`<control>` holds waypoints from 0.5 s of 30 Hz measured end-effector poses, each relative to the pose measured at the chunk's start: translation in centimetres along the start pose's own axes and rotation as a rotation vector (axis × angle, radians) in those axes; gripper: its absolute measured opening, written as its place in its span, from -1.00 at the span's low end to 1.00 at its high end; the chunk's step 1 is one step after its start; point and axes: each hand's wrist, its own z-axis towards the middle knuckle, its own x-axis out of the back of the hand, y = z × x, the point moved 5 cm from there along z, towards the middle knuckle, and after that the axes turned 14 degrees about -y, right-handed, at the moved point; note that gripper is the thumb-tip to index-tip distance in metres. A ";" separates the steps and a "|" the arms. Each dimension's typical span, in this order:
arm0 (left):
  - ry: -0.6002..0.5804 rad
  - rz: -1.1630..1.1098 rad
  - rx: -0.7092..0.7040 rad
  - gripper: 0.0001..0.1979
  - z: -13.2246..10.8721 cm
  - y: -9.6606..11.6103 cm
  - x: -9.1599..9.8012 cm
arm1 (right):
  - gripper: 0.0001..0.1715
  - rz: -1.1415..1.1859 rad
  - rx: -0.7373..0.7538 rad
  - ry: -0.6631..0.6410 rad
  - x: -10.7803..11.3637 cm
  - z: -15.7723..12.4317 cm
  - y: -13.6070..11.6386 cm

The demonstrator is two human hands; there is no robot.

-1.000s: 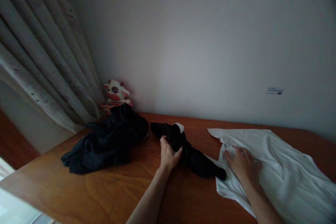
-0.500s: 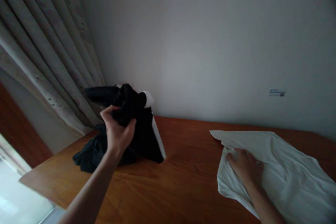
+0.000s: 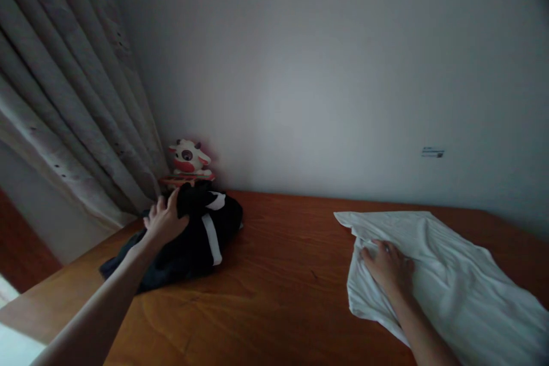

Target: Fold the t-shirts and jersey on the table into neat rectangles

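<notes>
My left hand [image 3: 166, 222] is at the left, its thumb and fingers apart, touching the top of a crumpled black garment with white stripes [image 3: 227, 217]. Dark cloth bunches beneath that hand, and its exact kind is hidden by the folds. On the right, a wrinkled white garment [image 3: 454, 280] lies spread on the wooden table. My right hand [image 3: 389, 266] rests on its left part, fingers loosely spread, with a ring visible on one finger.
The wooden table [image 3: 274, 297] meets a pale wall [image 3: 300, 68] at the back. A cow figurine [image 3: 189, 157] stands behind the black garment in the left corner. A patterned curtain [image 3: 77, 97] hangs at the left. A small label [image 3: 432, 152] is on the wall.
My left hand has lowered the black garment from the air onto the dark pile, and its fingers have loosened. The cow figurine has come into sight. My right hand stays on the white garment.
</notes>
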 end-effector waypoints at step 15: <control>-0.787 0.054 -0.437 -0.57 -16.3 14.3 -23.8 | -0.72 0.780 0.717 0.076 2.3 -3.5 -7.2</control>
